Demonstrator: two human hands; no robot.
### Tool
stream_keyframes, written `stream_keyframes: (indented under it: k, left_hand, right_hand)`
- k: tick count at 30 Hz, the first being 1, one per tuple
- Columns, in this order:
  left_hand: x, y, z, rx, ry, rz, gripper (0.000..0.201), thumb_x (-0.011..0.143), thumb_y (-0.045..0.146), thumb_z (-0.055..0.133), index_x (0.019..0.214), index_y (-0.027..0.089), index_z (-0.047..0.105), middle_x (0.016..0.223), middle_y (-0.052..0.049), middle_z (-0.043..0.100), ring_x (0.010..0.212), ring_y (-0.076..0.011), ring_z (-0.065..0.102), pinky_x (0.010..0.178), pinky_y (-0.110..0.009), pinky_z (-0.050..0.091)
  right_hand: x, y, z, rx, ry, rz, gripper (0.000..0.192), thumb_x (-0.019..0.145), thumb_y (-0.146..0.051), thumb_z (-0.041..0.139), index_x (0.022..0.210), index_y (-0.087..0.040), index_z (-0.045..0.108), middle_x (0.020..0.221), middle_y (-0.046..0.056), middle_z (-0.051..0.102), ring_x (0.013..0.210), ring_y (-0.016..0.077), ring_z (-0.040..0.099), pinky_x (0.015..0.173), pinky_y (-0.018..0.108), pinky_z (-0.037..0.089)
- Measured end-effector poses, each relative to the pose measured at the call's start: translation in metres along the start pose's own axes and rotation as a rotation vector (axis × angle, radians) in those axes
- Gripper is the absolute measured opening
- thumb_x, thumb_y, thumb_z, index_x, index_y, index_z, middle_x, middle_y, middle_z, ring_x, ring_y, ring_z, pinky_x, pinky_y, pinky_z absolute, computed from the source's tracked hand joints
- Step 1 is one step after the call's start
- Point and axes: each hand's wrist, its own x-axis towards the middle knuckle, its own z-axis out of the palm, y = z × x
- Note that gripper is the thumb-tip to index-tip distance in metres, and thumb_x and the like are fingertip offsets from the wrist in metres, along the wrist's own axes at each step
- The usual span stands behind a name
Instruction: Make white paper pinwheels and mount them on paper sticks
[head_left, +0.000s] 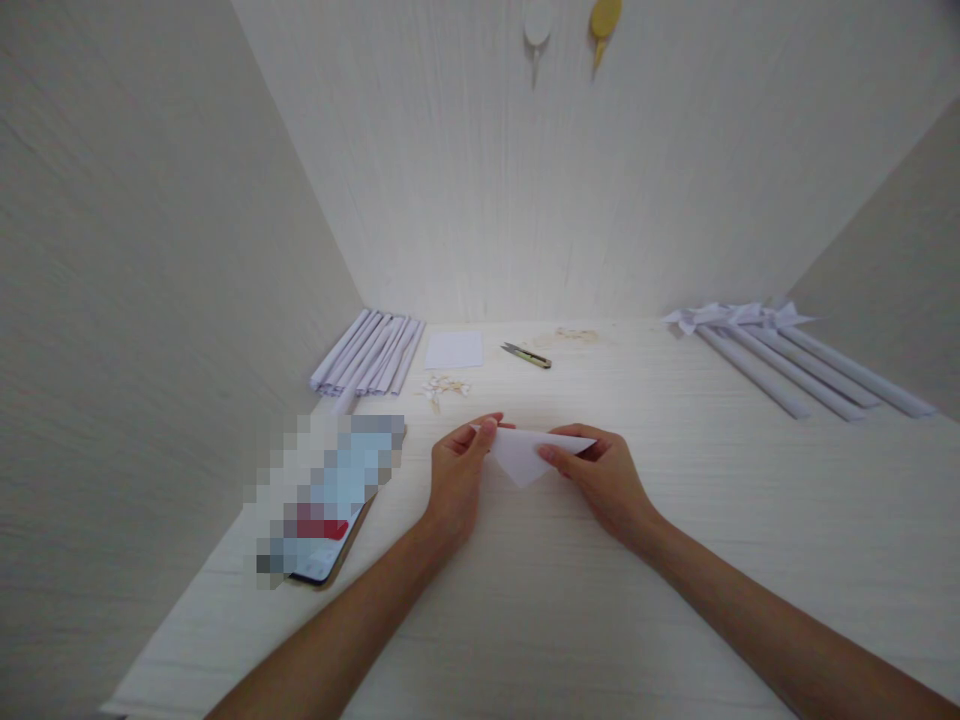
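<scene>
A small white paper (523, 457) folded into a triangle sits between both hands just above the pale table (600, 600). My left hand (459, 478) pinches its left corner with thumb and fingers. Its right edge is pinched by my right hand (600, 478). The triangle's point hangs down toward me.
A phone (330, 500) lies at the left, its screen blurred. Behind it lie several rolled paper tubes (371, 352), a white paper square (454, 350), small scraps (444, 388) and snips (526, 354). Paper pinwheels on long sticks (787, 355) lie at the right. Walls close in on three sides.
</scene>
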Motion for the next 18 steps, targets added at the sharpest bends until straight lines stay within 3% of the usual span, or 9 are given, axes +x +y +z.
stream_keyframes:
  k: [10,18]
  left_hand:
    - [0.0019,-0.0015,-0.0019,0.097,0.022,0.144,0.028,0.058,0.040,0.065,0.061,0.012,0.067,0.070,-0.007,0.064,0.062,-0.0114,0.052,0.058,-0.024,0.039]
    - [0.0020,-0.0030,-0.0036,0.094,0.033,0.161,0.026,0.062,0.040,0.063,0.063,0.014,0.068,0.061,-0.002,0.060,0.059,-0.0087,0.046,0.058,-0.023,0.038]
  right_hand:
    - [0.0018,0.0044,-0.0003,0.135,-0.007,0.034,0.021,0.049,-0.029,0.073,0.061,-0.015,0.064,0.053,-0.002,0.054,0.048,0.0081,0.042,0.045,0.022,0.032]
    - [0.0012,0.0031,-0.0012,0.111,-0.029,0.031,0.020,0.051,-0.030,0.072,0.061,-0.015,0.063,0.049,-0.004,0.050,0.045,0.0064,0.038,0.043,0.021,0.028]
